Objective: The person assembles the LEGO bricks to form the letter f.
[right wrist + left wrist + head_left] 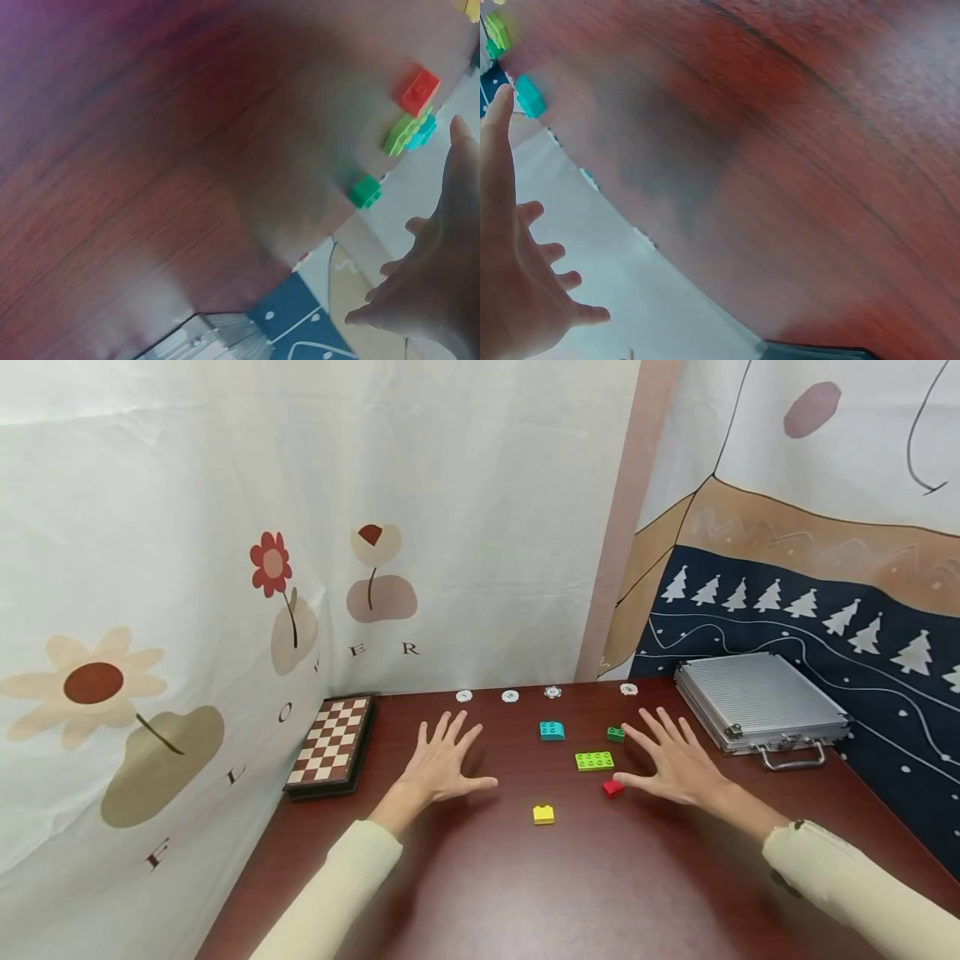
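Note:
My left hand (441, 766) hovers over the table's left half, fingers spread, holding nothing. On the other side my right hand (675, 763) is likewise spread above the table with nothing in it; its thumb tip overlaps a red brick (612, 788) in the head view. Near its fingertips sits a small dark green brick (616, 735). Between the hands lie a lime green brick (595, 762), a turquoise brick (552, 732) with a rounded side, and a yellow brick (543, 815) closest to me. The right wrist view shows the red brick (418, 91) beyond the thumb.
A checkered game board box (332, 745) lies at the left edge of the dark wooden table (525, 893). At the back right rests a silver metal case (761, 702) with a handle. Several round white chips (510, 696) line the back edge, before a printed curtain (480, 527).

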A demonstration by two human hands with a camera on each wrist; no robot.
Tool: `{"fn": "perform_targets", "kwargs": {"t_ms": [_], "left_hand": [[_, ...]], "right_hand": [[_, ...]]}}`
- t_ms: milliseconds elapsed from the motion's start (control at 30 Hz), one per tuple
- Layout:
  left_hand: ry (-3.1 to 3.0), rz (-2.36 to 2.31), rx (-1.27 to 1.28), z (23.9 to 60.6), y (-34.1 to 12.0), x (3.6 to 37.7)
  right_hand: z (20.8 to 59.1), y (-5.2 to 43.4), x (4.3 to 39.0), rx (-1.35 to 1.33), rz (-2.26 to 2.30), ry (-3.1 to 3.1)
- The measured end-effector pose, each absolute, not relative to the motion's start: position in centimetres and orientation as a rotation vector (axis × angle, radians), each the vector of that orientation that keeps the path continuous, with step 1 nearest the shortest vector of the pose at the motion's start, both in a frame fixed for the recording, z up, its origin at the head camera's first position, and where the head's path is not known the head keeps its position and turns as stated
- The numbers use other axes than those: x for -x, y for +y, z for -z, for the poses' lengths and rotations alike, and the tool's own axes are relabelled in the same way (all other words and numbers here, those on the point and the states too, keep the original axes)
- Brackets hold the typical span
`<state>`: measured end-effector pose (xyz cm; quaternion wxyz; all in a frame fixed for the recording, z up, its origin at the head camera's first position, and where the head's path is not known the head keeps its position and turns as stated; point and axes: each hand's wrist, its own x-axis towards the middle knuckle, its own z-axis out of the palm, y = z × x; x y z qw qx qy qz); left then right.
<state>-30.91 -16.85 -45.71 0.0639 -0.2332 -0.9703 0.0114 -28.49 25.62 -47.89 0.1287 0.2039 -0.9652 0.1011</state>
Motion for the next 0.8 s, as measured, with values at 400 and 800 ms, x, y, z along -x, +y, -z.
{"fn": "perform_targets", "kwargs": {"t_ms": [400,800], "left_hand": [[-2.87,-0.026,0.859,44.8,-13.7,29.4],[-2.9,0.116,1.051,45.7,-10.8,27.2]], "right_hand": [[48.3,24.3,26.2,-0.772,-0.309,-2.784],[48.9,23.9,24.9,-0.802,-0.358,-2.792]]}}
